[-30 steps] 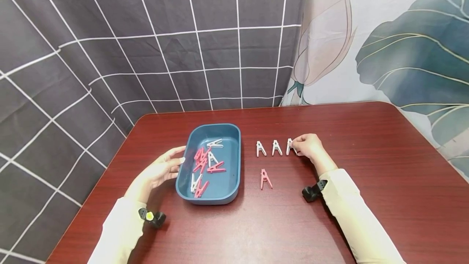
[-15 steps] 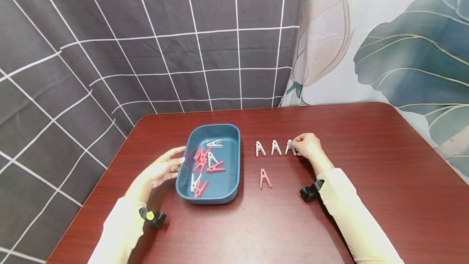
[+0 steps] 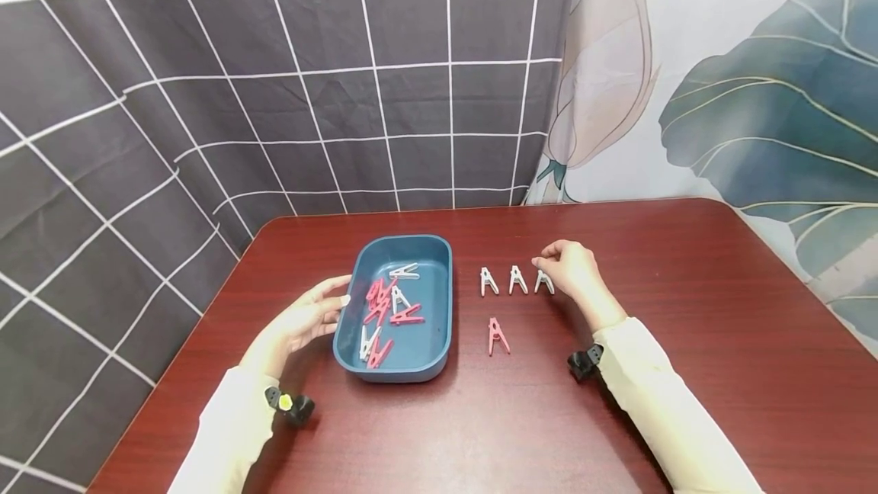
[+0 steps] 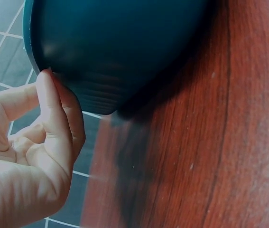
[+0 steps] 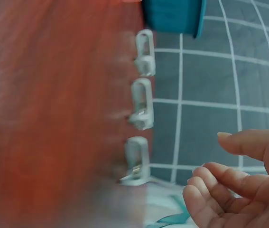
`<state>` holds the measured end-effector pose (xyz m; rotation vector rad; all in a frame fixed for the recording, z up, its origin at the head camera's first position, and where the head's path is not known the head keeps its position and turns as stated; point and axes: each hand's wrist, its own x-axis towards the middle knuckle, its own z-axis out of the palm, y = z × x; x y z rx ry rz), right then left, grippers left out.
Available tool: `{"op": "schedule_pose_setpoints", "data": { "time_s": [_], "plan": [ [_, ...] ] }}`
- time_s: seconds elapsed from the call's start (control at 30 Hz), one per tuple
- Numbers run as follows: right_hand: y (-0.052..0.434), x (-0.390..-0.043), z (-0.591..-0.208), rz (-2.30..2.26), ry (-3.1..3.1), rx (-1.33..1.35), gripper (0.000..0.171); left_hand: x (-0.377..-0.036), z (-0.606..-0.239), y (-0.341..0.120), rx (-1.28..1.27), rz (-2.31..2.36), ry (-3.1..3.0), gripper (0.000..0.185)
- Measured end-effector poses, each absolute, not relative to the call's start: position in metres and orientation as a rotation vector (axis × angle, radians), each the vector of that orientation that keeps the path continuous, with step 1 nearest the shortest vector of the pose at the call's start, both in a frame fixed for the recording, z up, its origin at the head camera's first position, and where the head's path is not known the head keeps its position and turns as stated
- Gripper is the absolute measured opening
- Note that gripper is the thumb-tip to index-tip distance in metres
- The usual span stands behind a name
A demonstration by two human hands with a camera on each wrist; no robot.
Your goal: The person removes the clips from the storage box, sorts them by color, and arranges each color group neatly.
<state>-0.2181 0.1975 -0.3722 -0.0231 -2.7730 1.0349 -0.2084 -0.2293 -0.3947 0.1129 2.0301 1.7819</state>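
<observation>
While the right hand [image 3: 572, 271] hovers empty with loosely curled fingers just beside it, the white clothespin [image 3: 544, 281] stands A-shaped on the tabletop [image 3: 686, 311], ending a row of three; left hand [image 3: 305, 320] rests open-fingered against the blue tray [image 3: 439, 357]

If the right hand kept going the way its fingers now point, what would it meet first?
The right hand points left, toward the tray. It is raised just off the nearest white clip, so depth is unclear: it would probably meet that clip, or pass above the row and reach the blue tray.
</observation>
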Motion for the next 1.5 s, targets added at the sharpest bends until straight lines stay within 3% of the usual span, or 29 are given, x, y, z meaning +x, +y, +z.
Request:
{"op": "schedule_pose_setpoints", "data": {
  "time_s": [0.53, 0.9, 1.5],
  "plan": [
    [0.147, -0.196, -0.341, 0.902, -2.68, 0.41, 0.023, -0.213, -0.394, -0.225, 0.128, 1.775, 2.028, 0.057],
    [0.098, -0.182, -0.323, 0.769, -2.579, 0.894, 0.023, -0.213, -0.393, -0.226, 0.127, 1.8, 1.988, 0.057],
    [0.023, -0.192, -0.335, 0.455, -2.537, 1.566, 0.023, -0.214, -0.394, -0.232, 0.13, 1.783, 1.999, 0.057]
  ]
}}
